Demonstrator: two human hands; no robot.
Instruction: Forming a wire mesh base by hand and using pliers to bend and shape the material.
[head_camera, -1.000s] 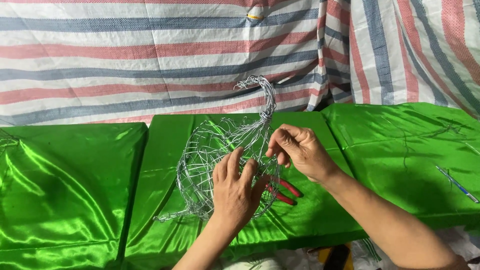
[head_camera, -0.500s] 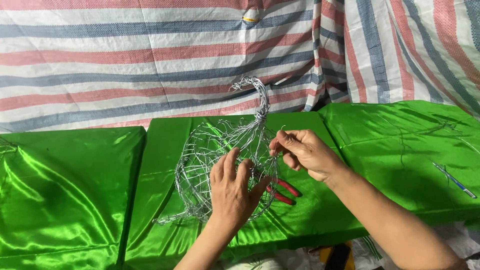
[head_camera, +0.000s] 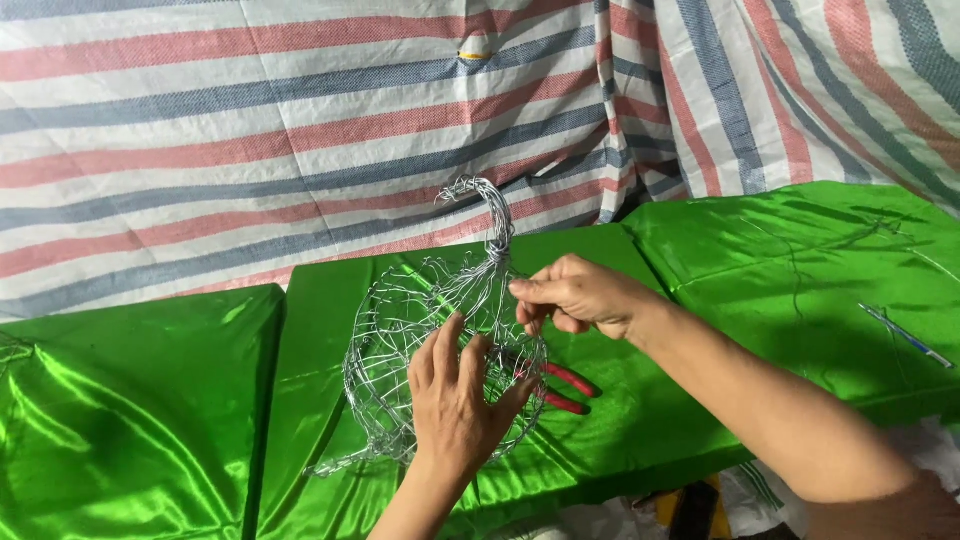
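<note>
A silver wire frame (head_camera: 440, 340), rounded with a curved neck, stands on a green satin-covered worktop (head_camera: 760, 260). The left hand (head_camera: 458, 400) rests on it, fingers spread flat; the right hand (head_camera: 575, 295) pinches its wire. Red-handled pliers (head_camera: 565, 388) lie just beside.

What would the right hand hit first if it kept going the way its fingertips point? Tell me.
The right hand points left, pinching at the neck of the wire frame. It would meet that wire at once; beyond lies green satin cloth, though depth is unclear.
</note>
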